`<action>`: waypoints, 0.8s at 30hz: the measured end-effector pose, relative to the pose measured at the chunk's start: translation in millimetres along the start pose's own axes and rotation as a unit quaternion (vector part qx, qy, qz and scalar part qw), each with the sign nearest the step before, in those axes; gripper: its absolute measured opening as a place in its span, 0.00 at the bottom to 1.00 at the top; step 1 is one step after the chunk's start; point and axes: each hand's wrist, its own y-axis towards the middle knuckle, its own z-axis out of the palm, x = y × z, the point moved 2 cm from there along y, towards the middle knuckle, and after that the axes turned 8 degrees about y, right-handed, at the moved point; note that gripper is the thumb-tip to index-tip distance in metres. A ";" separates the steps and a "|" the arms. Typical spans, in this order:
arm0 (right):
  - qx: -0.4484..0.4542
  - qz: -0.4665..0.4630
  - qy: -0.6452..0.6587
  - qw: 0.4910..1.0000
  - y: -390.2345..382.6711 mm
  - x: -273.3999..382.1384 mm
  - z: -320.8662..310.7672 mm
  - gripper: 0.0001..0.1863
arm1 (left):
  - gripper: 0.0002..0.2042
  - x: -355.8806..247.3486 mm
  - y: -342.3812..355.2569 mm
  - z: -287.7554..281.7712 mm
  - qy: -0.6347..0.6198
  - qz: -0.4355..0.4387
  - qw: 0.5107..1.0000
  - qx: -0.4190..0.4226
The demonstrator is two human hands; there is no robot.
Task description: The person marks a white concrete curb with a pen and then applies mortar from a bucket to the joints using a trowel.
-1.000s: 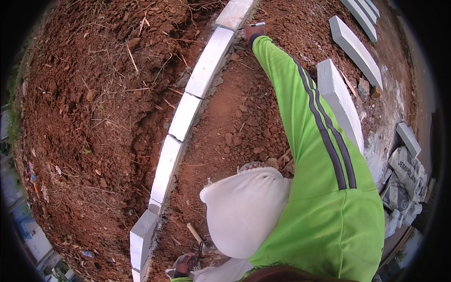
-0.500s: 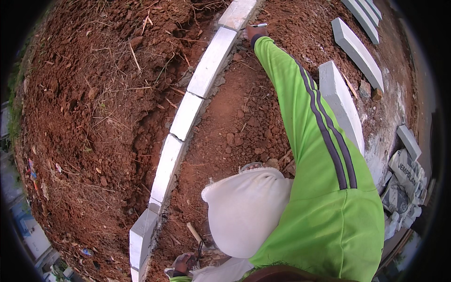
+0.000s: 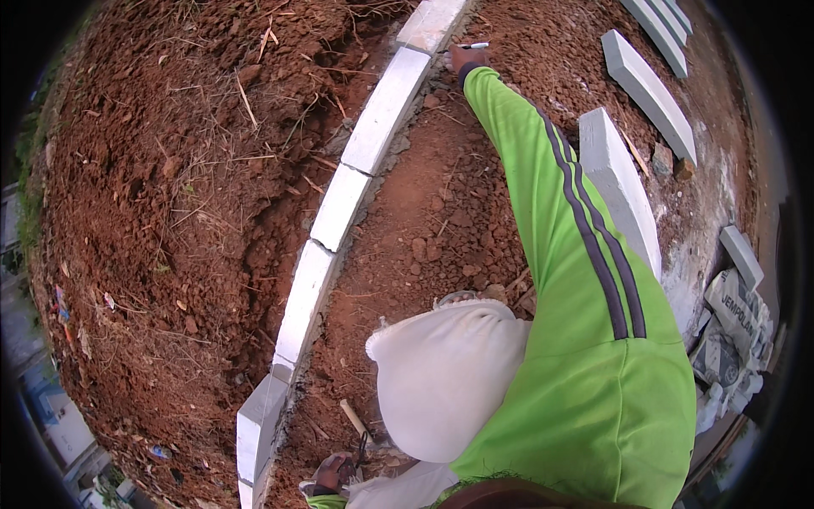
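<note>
While gripping slim pale object (image 3: 475,45) in right hand (image 3: 465,58), placed just right of white curb row (image 3: 387,110) with long axis running away from body; nearer to far blocks (image 3: 428,27) than left hand (image 3: 334,472); cannot tell latter's finger state

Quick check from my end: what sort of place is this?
Probably an outdoor construction site: a curving row of pale blocks runs through bare reddish soil, with loose pale blocks and what look like crumpled sacks on the right.

2 hands (image 3: 465,58), 6+ laid blocks (image 3: 386,110), 5+ loose blocks (image 3: 615,168).
</note>
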 end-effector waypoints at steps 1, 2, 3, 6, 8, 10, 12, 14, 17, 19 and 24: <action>0.006 0.010 0.001 1.000 -0.8 -2.7 -3.4 0.17 | 0.17 -1.1 -1.0 -0.8 -0.008 -0.012 1.000 -0.001; 0.013 0.018 -0.001 1.000 -4.2 -1.0 -3.4 0.17 | 0.16 -0.1 -0.5 -1.9 -0.019 -0.024 1.000 0.000; 0.033 0.055 -0.004 0.998 -36.0 -36.0 12.3 0.17 | 0.16 6.0 -17.6 -3.8 -0.035 -0.060 0.997 -0.019; 0.040 0.073 -0.043 0.996 -92.6 -40.8 45.4 0.15 | 0.16 18.5 -37.3 -6.7 -0.069 -0.108 0.991 -0.038; 0.057 0.058 -0.027 0.996 -88.7 -8.2 35.7 0.14 | 0.16 24.3 -21.8 -10.8 -0.071 -0.085 0.994 -0.016; 0.068 0.043 0.052 0.995 -75.6 22.6 19.4 0.14 | 0.16 29.4 -0.6 -13.4 -0.076 -0.062 0.995 0.010; 0.056 0.036 0.116 0.991 -113.6 20.0 32.1 0.14 | 0.16 37.8 -10.6 -14.9 -0.099 -0.069 0.993 0.004; -0.006 -0.009 0.098 0.995 -131.0 38.7 27.9 0.13 | 0.16 30.8 -9.4 -15.0 -0.121 -0.073 0.990 0.005; 0.014 -0.020 0.152 0.988 -183.1 48.7 23.5 0.13 | 0.17 -13.4 -26.9 2.1 -0.182 -0.054 0.982 -0.004; 0.049 0.027 0.141 0.988 -240.6 51.7 22.8 0.12 | 0.18 -51.9 -44.5 7.2 -0.204 -0.012 0.979 -0.009; 0.440 0.140 -0.150 0.874 -424.0 48.7 -20.8 0.22 | 0.15 -163.3 -68.1 27.2 -0.147 0.129 0.981 -0.015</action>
